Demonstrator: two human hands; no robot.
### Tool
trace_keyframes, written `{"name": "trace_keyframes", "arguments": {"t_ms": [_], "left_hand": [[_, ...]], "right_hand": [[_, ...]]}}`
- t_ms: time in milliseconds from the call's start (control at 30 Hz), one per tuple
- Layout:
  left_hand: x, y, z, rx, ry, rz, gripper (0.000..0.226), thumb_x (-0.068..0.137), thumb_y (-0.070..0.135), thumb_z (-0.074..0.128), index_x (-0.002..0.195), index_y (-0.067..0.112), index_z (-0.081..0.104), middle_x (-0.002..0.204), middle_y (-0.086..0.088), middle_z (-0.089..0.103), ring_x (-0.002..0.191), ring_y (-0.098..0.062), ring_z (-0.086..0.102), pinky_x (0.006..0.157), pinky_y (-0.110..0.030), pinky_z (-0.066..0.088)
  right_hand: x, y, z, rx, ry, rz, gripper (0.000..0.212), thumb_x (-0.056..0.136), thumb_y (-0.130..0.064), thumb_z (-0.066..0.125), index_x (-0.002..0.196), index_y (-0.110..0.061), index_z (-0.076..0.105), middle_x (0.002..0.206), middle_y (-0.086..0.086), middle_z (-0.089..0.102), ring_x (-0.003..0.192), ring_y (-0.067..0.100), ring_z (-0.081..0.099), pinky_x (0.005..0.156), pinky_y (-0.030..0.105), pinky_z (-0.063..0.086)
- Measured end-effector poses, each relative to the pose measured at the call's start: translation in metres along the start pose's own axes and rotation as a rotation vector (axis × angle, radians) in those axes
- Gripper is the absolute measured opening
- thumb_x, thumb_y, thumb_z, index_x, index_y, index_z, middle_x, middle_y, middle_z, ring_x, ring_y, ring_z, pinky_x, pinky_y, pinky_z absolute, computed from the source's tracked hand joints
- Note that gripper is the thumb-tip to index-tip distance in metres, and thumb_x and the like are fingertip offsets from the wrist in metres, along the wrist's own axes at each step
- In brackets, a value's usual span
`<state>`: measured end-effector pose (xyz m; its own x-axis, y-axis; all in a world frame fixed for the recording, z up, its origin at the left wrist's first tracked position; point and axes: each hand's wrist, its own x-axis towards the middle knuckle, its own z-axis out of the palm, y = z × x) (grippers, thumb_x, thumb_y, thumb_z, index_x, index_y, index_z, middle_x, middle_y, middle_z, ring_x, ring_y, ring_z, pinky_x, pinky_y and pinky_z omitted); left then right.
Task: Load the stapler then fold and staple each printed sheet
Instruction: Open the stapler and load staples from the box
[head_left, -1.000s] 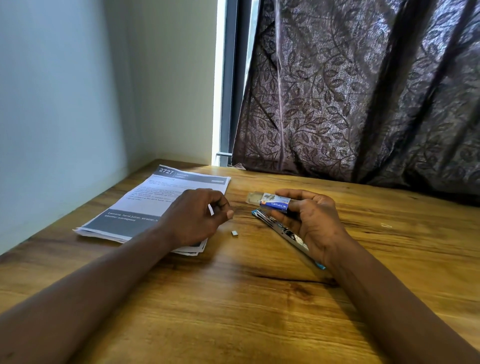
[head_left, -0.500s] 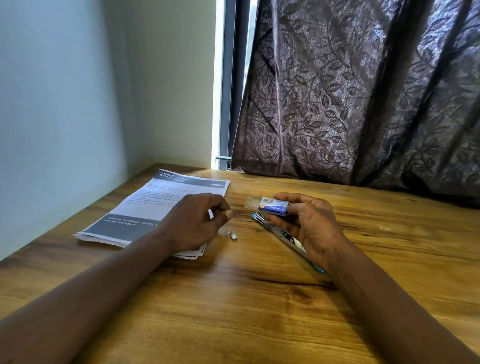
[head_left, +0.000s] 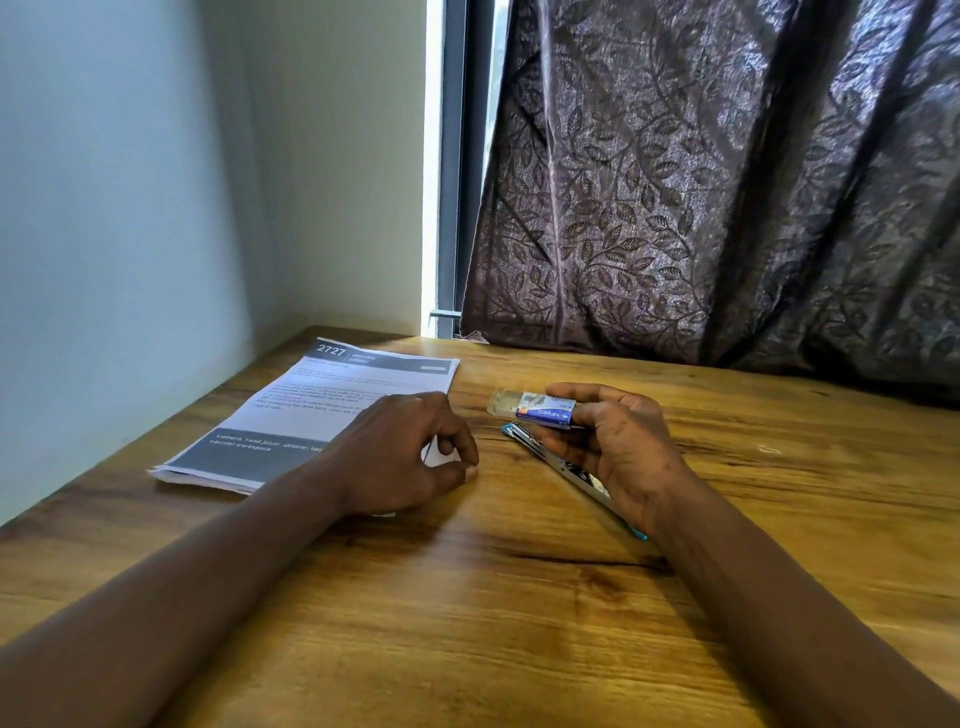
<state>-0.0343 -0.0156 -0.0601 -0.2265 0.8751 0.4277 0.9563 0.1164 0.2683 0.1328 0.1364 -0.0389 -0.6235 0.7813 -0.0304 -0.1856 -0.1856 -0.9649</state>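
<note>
My right hand (head_left: 618, 452) pinches a small blue and white staple box (head_left: 540, 410) just above the table. Under that hand an opened stapler (head_left: 524, 439) lies flat on the wood, a metal channel with a teal end near my wrist. My left hand (head_left: 400, 457) rests on the table left of the stapler, its fingers curled, with thumb and index tips meeting on the wood. The small staple pieces that lay at that spot are hidden under those fingertips. A stack of printed sheets (head_left: 332, 400) lies at the left, partly under my left hand.
The wooden table (head_left: 519, 623) stretches toward me from the hands. A pale wall runs along its left edge. A dark leaf-patterned curtain (head_left: 727, 208) hangs behind the table's far edge, beside a window frame (head_left: 452, 182).
My left thumb and index finger have moved right and down onto the small staple pieces, which no longer show. My right hand with the box has barely moved.
</note>
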Motion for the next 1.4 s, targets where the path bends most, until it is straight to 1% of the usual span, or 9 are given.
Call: {"name": "trace_keyframes", "arguments": {"t_ms": [100,333,500,667,833,1033,1267,1333,1400], "left_hand": [[0.0004,0.0017,-0.0001,-0.042,-0.006,0.001,0.012,0.083,0.044,0.078,0.091,0.037,0.073,0.083,0.021,0.057,0.079,-0.002,0.056,0.061,-0.014,0.036],[0.0003,0.0006,0.0023,-0.141,-0.004,0.021,0.011,0.084,0.038,0.080,0.087,0.034,0.071,0.083,0.019,0.065,0.075,-0.013,0.059,0.069,-0.030,0.051],[0.0037,0.0030,-0.0023,-0.372,0.249,0.047,0.018,0.085,0.019,0.082,0.082,0.032,0.071,0.082,0.014,0.070,0.072,-0.010,0.060,0.069,-0.016,0.045],[0.0032,0.0053,-0.0037,-0.389,0.347,0.048,0.016,0.086,0.016,0.080,0.086,0.030,0.071,0.086,0.010,0.068,0.078,-0.013,0.061,0.071,-0.015,0.043],[0.0035,0.0052,-0.0036,-0.307,0.341,-0.005,0.016,0.085,0.023,0.081,0.085,0.034,0.069,0.096,0.013,0.066,0.090,-0.009,0.063,0.075,-0.010,0.041],[0.0033,0.0061,-0.0036,-0.292,0.304,-0.017,0.012,0.086,0.021,0.080,0.087,0.031,0.073,0.099,0.015,0.066,0.096,-0.007,0.063,0.074,-0.005,0.041],[0.0052,0.0036,0.0004,-0.328,0.290,-0.014,0.014,0.091,0.019,0.075,0.096,0.031,0.078,0.102,0.014,0.068,0.096,-0.009,0.067,0.070,-0.016,0.051],[0.0059,0.0050,0.0014,-0.411,0.314,-0.074,0.012,0.093,0.020,0.073,0.098,0.029,0.076,0.103,0.014,0.071,0.094,-0.007,0.069,0.070,-0.016,0.051],[0.0077,0.0042,0.0012,-0.530,0.313,-0.173,0.011,0.096,0.023,0.068,0.104,0.028,0.074,0.105,0.013,0.074,0.093,-0.008,0.071,0.071,-0.021,0.053]], "right_hand": [[-0.0005,-0.0005,-0.0005,0.003,-0.006,-0.005,0.028,0.089,0.016,0.052,0.094,0.001,0.075,0.094,0.024,0.076,0.067,0.024,0.076,0.054,0.025,0.060],[-0.0034,-0.0018,-0.0002,-0.003,-0.047,-0.013,0.026,0.089,0.015,0.055,0.098,0.000,0.075,0.091,0.021,0.078,0.070,0.025,0.076,0.058,0.025,0.062],[-0.0064,-0.0004,0.0035,-0.014,-0.120,-0.026,0.026,0.089,0.015,0.056,0.100,0.001,0.073,0.093,0.023,0.077,0.072,0.027,0.075,0.058,0.025,0.062],[-0.0088,0.0024,0.0072,-0.020,-0.184,-0.042,0.025,0.090,0.017,0.054,0.103,0.006,0.071,0.102,0.025,0.075,0.081,0.033,0.073,0.061,0.026,0.063],[-0.0075,0.0052,0.0056,-0.072,-0.211,-0.034,0.025,0.090,0.015,0.055,0.102,0.003,0.073,0.106,0.019,0.076,0.083,0.031,0.075,0.064,0.026,0.063],[-0.0084,0.0053,0.0053,-0.055,-0.236,-0.024,0.026,0.091,0.016,0.053,0.100,0.004,0.073,0.103,0.024,0.076,0.077,0.030,0.075,0.065,0.028,0.062],[-0.0092,0.0045,0.0062,-0.023,-0.238,-0.001,0.025,0.092,0.017,0.051,0.103,0.008,0.071,0.097,0.026,0.076,0.076,0.031,0.074,0.068,0.031,0.062],[-0.0093,0.0038,0.0063,0.004,-0.227,0.001,0.025,0.091,0.017,0.050,0.103,0.008,0.070,0.097,0.027,0.075,0.076,0.033,0.073,0.071,0.033,0.062],[-0.0086,0.0030,0.0059,0.038,-0.216,0.005,0.026,0.091,0.018,0.048,0.102,0.008,0.070,0.099,0.028,0.074,0.078,0.035,0.072,0.074,0.035,0.061]]}}
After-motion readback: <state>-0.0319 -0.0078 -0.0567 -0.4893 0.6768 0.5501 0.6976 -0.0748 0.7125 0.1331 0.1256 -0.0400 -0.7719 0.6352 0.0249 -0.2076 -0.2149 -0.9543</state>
